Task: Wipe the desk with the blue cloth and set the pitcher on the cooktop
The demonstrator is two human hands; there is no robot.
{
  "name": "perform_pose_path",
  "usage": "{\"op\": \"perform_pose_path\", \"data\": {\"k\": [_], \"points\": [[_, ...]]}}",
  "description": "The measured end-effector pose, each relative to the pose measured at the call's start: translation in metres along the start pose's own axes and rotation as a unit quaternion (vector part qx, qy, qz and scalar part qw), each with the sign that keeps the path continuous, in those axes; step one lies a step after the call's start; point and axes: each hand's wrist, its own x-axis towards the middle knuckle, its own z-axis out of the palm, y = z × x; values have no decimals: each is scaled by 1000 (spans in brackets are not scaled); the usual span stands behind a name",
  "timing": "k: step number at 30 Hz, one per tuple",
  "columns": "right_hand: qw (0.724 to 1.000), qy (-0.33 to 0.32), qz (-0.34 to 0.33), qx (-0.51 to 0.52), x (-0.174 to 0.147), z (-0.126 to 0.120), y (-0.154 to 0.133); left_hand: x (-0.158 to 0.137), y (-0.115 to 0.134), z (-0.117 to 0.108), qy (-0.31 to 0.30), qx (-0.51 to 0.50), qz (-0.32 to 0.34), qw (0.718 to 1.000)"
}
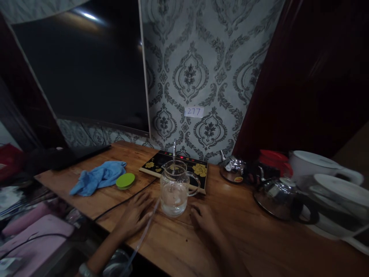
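Observation:
A clear glass pitcher (173, 198), partly filled with water, stands upright on the wooden table between my hands. To its left, my left hand (137, 213) lies flat on the wood with the fingers apart, holding nothing. My right hand (204, 217) rests on the table at the other side, near the pitcher's handle; its fingers are loosely bent and nothing shows in them. Behind the pitcher is a black panel (198, 169) with gold flowers and a small red light. Its thin metal spout (174, 148) points down over the pitcher's mouth. A clear tube (144, 232) runs down past the table's front edge beside my left hand.
On the left lie a blue cloth (99, 177), a green round lid (125, 180) and a black cable (123, 201). Two metal kettles (233, 167) and white lidded containers (314, 159) crowd the right. A television (86, 69) hangs on the patterned wall.

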Motion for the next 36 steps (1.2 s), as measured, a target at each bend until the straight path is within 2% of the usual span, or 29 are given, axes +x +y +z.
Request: {"op": "perform_pose_path", "data": {"k": [23,36], "points": [[1000,-15,-10,2,0,-4,-3,1,0,0,-5,-11,-7,1000],[1000,3,-8,4,-1,1,1,1,1,0,-18,2,-8,1000]]}}
